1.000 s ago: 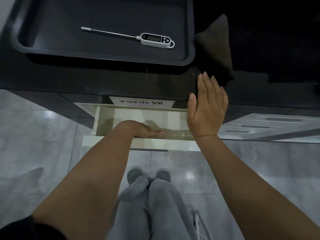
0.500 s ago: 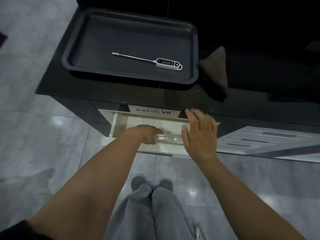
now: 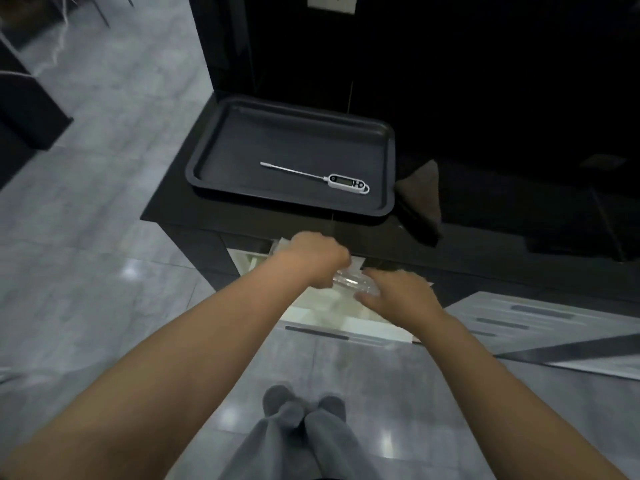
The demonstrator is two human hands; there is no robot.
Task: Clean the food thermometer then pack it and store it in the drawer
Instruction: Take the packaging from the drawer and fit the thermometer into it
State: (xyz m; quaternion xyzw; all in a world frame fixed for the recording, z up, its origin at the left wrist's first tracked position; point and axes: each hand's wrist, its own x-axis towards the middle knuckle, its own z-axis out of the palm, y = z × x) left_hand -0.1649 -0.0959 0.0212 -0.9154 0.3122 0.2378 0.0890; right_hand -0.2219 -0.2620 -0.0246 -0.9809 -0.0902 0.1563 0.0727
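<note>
A white food thermometer (image 3: 348, 182) with a long metal probe lies in a dark tray (image 3: 388, 140) on the black counter. Below the counter's front edge a pale drawer (image 3: 322, 318) stands open. Above the drawer, my left hand (image 3: 317, 259) is shut on one end of a clear plastic tube case (image 3: 349, 281). My right hand (image 3: 398, 294) grips the case's other end, fingers curled over it. Most of the case is hidden by the two hands.
A dark folded cloth (image 3: 420, 199) lies on the counter right of the tray. Grey tiled floor (image 3: 86, 254) spreads to the left and below. A striped mat (image 3: 540, 327) lies at the right. My grey-trousered legs (image 3: 298, 438) stand in front of the drawer.
My left hand lifted the clear case out of the drawer. My right hand came down from the counter edge and closed on the case's other end. The view pulled back.
</note>
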